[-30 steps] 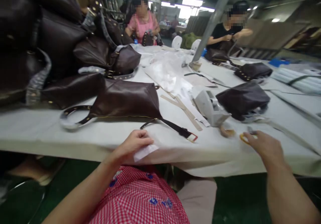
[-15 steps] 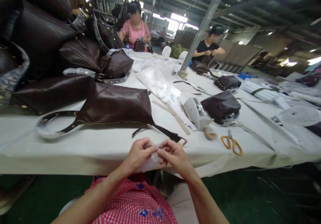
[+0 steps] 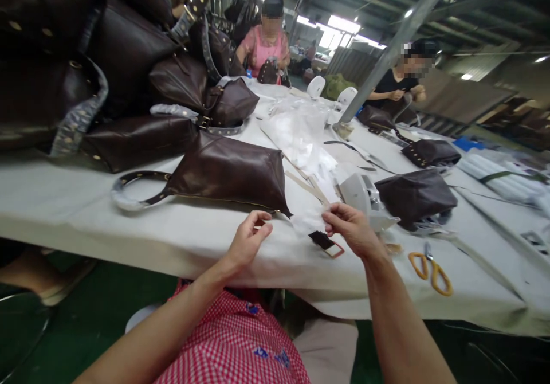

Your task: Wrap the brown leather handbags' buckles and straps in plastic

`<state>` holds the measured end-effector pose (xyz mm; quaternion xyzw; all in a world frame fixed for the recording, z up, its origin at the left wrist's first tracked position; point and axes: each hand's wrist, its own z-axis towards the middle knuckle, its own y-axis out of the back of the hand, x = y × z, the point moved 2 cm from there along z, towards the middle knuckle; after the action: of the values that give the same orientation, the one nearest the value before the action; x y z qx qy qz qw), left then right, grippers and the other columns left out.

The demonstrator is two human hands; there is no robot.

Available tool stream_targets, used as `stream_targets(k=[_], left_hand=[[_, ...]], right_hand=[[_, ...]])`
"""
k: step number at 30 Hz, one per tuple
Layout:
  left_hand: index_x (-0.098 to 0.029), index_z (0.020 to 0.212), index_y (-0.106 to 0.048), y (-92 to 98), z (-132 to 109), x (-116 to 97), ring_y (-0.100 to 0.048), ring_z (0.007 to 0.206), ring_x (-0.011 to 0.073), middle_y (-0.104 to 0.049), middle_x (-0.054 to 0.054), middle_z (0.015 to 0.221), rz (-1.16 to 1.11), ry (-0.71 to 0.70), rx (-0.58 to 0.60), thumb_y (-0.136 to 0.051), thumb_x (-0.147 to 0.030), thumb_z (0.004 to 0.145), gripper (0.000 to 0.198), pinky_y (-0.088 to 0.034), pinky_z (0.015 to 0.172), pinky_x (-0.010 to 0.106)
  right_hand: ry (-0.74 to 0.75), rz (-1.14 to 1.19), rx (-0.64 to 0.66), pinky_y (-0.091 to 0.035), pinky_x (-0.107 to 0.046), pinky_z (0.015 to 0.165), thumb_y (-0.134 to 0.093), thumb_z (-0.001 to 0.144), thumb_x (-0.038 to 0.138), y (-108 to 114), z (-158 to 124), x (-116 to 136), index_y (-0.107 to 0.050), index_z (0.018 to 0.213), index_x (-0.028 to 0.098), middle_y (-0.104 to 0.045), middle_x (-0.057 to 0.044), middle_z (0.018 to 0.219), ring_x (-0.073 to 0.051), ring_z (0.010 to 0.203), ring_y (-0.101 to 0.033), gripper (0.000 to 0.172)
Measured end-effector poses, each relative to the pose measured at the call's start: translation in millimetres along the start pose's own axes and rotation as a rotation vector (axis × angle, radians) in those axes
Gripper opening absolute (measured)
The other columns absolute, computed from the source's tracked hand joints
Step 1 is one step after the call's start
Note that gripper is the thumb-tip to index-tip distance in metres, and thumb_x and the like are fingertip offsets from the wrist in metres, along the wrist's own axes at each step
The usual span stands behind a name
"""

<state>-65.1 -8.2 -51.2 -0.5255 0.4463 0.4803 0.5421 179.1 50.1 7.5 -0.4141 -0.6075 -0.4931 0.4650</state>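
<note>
A dark brown leather bag (image 3: pixel 232 166) lies on the table in front of me, its studded strap (image 3: pixel 141 186) looped to the left. My right hand (image 3: pixel 350 226) pinches a small translucent plastic sheet (image 3: pixel 307 222) above the bag's short strap. The sheet hides part of that strap, whose dark end with a reddish buckle (image 3: pixel 335 250) sticks out below. My left hand (image 3: pixel 250 236) is near the bag's lower right corner, thumb and curled fingers apart. I see nothing held in it; whether a fingertip touches the zipper end there I cannot tell.
Dark bags (image 3: pixel 124 57) are piled at the left. Right of my hands stand a white tape dispenser (image 3: pixel 365 198), another dark bag (image 3: pixel 416 198) and yellow-handled scissors (image 3: pixel 433 272). Clear plastic sheets (image 3: pixel 301 132) lie beyond. Two people work across the table.
Both hands held the plastic sheet together near the table's front edge. My left hand has let go, and my right hand has carried the sheet forward and right, over the short strap.
</note>
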Motion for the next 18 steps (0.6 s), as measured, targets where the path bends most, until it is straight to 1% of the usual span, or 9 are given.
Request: stream_targets(k=[3, 5, 7, 9, 11, 12, 15, 17, 18], left_hand=[[-0.016, 0.114, -0.060, -9.8, 9, -5, -0.058, 0.107, 0.0214, -0.063, 0.010, 0.117, 0.049, -0.068, 0.081, -0.058, -0.031, 0.083, 0.035, -0.045, 0.089, 0.032], [-0.016, 0.116, -0.061, -18.1, 16, -3, -0.058, 0.107, 0.0219, -0.065, 0.010, 0.115, 0.082, -0.056, 0.140, -0.052, -0.028, 0.085, 0.034, -0.044, 0.092, 0.033], [-0.015, 0.119, -0.061, -25.6, 22, -1, -0.059, 0.100, 0.0205, -0.067, 0.009, 0.108, 0.097, -0.029, 0.168, -0.049, -0.022, 0.085, 0.037, -0.045, 0.089, 0.033], [-0.015, 0.132, -0.053, -31.9, 28, 1, -0.061, 0.092, 0.0181, -0.067, 0.008, 0.107, 0.085, -0.026, 0.206, -0.049, -0.014, 0.079, 0.053, -0.047, 0.080, 0.029], [-0.019, 0.142, -0.044, -37.3, 31, 1, -0.060, 0.084, 0.0154, -0.065, 0.008, 0.112, 0.052, -0.047, 0.291, -0.052, -0.011, 0.073, 0.070, -0.046, 0.069, 0.025], [-0.020, 0.141, -0.046, -39.9, 32, 1, -0.059, 0.081, 0.0143, -0.065, 0.008, 0.115, 0.030, -0.056, 0.350, -0.056, -0.011, 0.071, 0.071, -0.045, 0.066, 0.023], [-0.016, 0.108, -0.067, -45.4, 32, 3, -0.055, 0.072, 0.0126, -0.067, 0.006, 0.098, -0.054, -0.031, 0.454, -0.066, -0.020, 0.071, 0.037, -0.043, 0.062, 0.022], [-0.014, 0.081, -0.067, -45.4, 30, 8, -0.052, 0.065, 0.0121, -0.063, 0.002, 0.075, -0.084, 0.035, 0.427, -0.066, -0.025, 0.072, 0.014, -0.040, 0.058, 0.022], [-0.014, 0.073, -0.065, -43.9, 28, 10, -0.051, 0.061, 0.0117, -0.058, 0.000, 0.067, -0.088, 0.066, 0.400, -0.065, -0.025, 0.073, 0.011, -0.038, 0.055, 0.022]], right_hand=[[-0.060, -0.018, 0.134, -0.048, -0.021, 0.045, -0.081, 0.065, 0.051, -22, -9, 5, -0.059, 0.074, 0.019, -0.058, 0.005, 0.053, -0.009, 0.045, -0.054, 0.040], [-0.083, -0.031, 0.170, -0.048, -0.021, 0.046, -0.081, 0.064, 0.053, -28, -10, 6, -0.059, 0.073, 0.019, -0.059, 0.005, 0.053, -0.009, 0.045, -0.054, 0.042], [-0.098, -0.046, 0.184, -0.047, -0.021, 0.046, -0.081, 0.064, 0.055, -28, -10, 6, -0.058, 0.072, 0.018, -0.059, 0.004, 0.053, -0.009, 0.045, -0.054, 0.044], [-0.115, -0.063, 0.219, -0.043, -0.020, 0.044, -0.080, 0.065, 0.055, -26, -10, 6, -0.058, 0.072, 0.018, -0.059, 0.004, 0.050, -0.009, 0.044, -0.053, 0.044], [-0.130, -0.071, 0.282, -0.039, -0.019, 0.041, -0.079, 0.067, 0.054, -26, -13, 7, -0.059, 0.073, 0.018, -0.059, 0.004, 0.049, -0.010, 0.043, -0.052, 0.042], [-0.132, -0.067, 0.317, -0.038, -0.019, 0.041, -0.079, 0.068, 0.053, -27, -15, 7, -0.059, 0.074, 0.018, -0.058, 0.004, 0.048, -0.010, 0.043, -0.051, 0.041], [-0.136, -0.044, 0.421, -0.041, -0.022, 0.044, -0.079, 0.069, 0.052, -33, -20, 9, -0.059, 0.072, 0.019, -0.058, 0.003, 0.047, -0.010, 0.043, -0.051, 0.039], [-0.151, -0.055, 0.458, -0.042, -0.023, 0.045, -0.078, 0.070, 0.051, -32, -18, 7, -0.060, 0.072, 0.018, -0.058, 0.003, 0.048, -0.011, 0.043, -0.051, 0.037], [-0.153, -0.066, 0.438, -0.043, -0.023, 0.046, -0.077, 0.070, 0.050, -27, -15, 4, -0.060, 0.073, 0.018, -0.057, 0.003, 0.048, -0.011, 0.043, -0.051, 0.036]])
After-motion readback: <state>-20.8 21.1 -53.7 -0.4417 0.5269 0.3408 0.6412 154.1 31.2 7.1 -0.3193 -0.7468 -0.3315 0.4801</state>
